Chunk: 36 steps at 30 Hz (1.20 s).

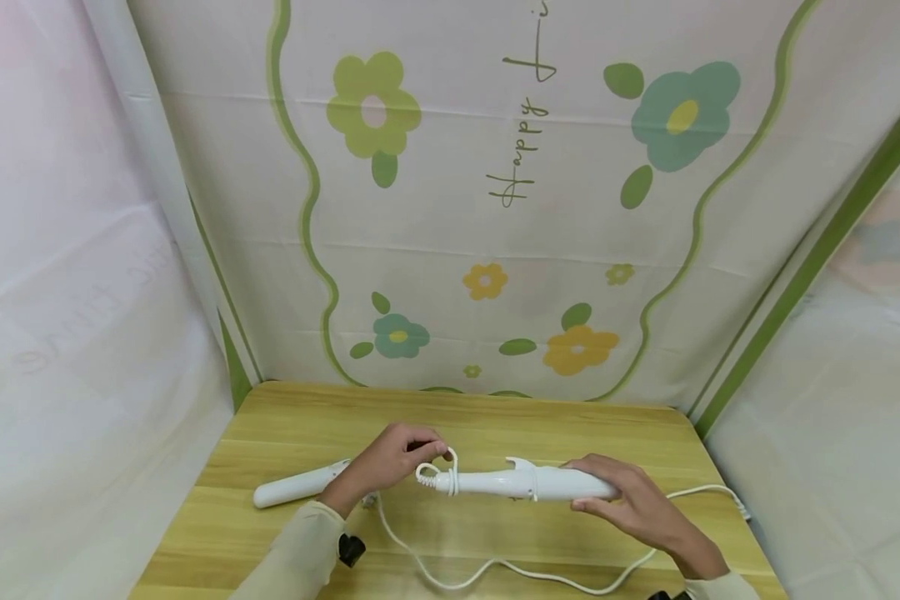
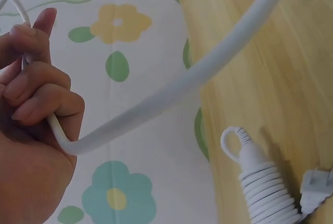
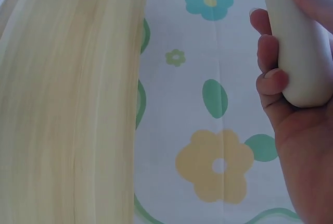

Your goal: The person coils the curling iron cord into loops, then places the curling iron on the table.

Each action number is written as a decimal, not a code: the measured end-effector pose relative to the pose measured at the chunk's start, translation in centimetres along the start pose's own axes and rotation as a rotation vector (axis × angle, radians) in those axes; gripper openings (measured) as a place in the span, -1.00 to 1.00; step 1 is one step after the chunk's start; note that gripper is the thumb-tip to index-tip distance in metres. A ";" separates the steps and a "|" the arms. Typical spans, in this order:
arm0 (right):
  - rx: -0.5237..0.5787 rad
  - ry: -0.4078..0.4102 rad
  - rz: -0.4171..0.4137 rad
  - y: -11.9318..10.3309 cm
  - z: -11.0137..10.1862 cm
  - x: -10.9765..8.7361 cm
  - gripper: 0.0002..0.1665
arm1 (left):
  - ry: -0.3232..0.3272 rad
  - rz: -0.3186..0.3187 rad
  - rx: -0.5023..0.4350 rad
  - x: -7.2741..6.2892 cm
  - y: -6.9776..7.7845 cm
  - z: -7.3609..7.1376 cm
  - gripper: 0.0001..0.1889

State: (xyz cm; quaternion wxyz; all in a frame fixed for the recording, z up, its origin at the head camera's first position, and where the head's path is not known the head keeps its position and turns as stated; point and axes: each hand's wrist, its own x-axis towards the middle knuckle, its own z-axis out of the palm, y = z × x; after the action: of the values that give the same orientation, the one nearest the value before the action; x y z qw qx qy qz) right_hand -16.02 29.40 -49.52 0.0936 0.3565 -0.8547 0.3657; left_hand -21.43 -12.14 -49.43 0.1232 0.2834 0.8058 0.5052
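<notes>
A white curling iron (image 1: 495,482) is held level above the wooden table. My right hand (image 1: 630,500) grips its thick rounded barrel end (image 3: 304,52), fingers on one side and thumb on the other. At the other end, my left hand (image 1: 393,460) holds the white cord (image 2: 156,104) in curled fingers. The cord makes a loop around the thin handle end, close to the ribbed cord sleeve (image 1: 426,479). A second white curling iron (image 1: 292,487) lies on the table, partly hidden behind my left forearm; its cord (image 2: 265,190) is wound in several turns around its handle.
The held iron's loose cord (image 1: 525,573) trails across the front of the wooden table (image 1: 285,433) to the right edge. A two-pin plug (image 2: 317,185) lies beside the second iron's wound cord. Flower-printed cloth (image 1: 435,208) hangs at the back and sides.
</notes>
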 end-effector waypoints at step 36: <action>-0.282 0.238 0.168 0.8 1.1 1.1 -0.50 | 0.112 0.027 0.139 -0.6 0.7 4.9 -0.65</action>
State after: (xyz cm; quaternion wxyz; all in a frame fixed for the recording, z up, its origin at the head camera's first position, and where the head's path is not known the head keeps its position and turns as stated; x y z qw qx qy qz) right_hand -17.23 28.44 -50.30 0.2120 0.2216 -0.9070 0.2886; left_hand -18.30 -8.61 -51.16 0.0512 0.2732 0.8406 0.4649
